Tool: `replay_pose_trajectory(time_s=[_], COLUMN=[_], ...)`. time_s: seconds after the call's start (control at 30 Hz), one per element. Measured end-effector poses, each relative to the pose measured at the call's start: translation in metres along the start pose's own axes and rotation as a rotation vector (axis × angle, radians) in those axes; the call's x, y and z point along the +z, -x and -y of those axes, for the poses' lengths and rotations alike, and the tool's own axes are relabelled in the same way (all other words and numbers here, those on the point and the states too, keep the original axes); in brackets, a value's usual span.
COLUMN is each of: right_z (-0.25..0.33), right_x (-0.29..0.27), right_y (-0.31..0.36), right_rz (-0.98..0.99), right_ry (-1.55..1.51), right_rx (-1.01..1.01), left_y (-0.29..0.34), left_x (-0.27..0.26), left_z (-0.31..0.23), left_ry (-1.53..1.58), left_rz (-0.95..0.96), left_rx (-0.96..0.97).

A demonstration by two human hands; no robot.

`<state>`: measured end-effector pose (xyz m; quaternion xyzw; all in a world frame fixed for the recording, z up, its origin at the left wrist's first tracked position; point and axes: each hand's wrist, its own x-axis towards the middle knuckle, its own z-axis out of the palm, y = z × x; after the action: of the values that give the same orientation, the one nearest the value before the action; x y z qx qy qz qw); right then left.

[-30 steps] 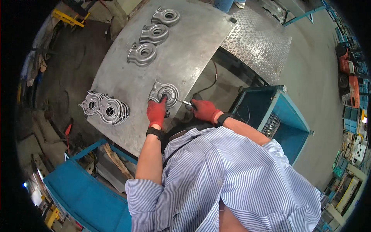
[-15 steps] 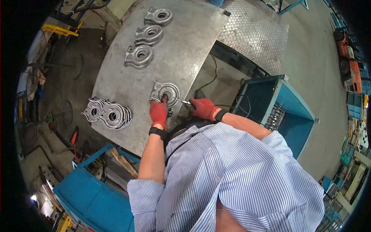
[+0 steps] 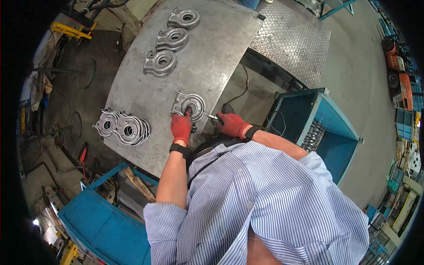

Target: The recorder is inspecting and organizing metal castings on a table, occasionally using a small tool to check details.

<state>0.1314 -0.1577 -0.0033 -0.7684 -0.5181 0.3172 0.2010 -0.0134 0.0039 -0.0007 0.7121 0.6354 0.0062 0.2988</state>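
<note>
A stamped grey metal bracket [image 3: 201, 100] with a round ring end lies at the right edge of the steel table. My left hand [image 3: 180, 127], in a red glove with dark fingertips, is closed on its near side, with a finger at the ring's centre. My right hand [image 3: 232, 124], gloved the same way, is wrapped round a slim handheld grinder [image 3: 212, 117]. The grinder's thin metal tip points left and meets the bracket's right rim, or nearly so; actual contact is too small to make out. My right fingers hide most of the tool's body.
Three similar brackets [image 3: 160, 63] lie in a row toward the table's [image 3: 132, 88] far end. A stack of brackets [image 3: 128, 130] sits at its left edge. On the right, a blue metal bin [image 3: 338, 152] holds several parts. A dark hose [image 3: 244, 86] hangs beside the table.
Both hands keep nearly the same places on the bracket and the grinder. The whole view has shifted very slightly.
</note>
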Motion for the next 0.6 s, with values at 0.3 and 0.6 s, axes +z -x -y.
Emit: replay_pose_trajectory(time_s=[0.3, 0.6], right_z=[0.006, 0.005], right_x=[-0.006, -0.001], right_y=[-0.001, -0.001], right_rz=[0.051, 0.039], right_ry=[-0.002, -0.060], right_rx=[0.042, 0.058], left_y=[-0.004, -0.006], left_x=[0.002, 0.009], left_z=[0.002, 0.012], left_ry=[-0.022, 0.017], left_rz=[0.034, 0.002], left_rx=[0.021, 0.055])
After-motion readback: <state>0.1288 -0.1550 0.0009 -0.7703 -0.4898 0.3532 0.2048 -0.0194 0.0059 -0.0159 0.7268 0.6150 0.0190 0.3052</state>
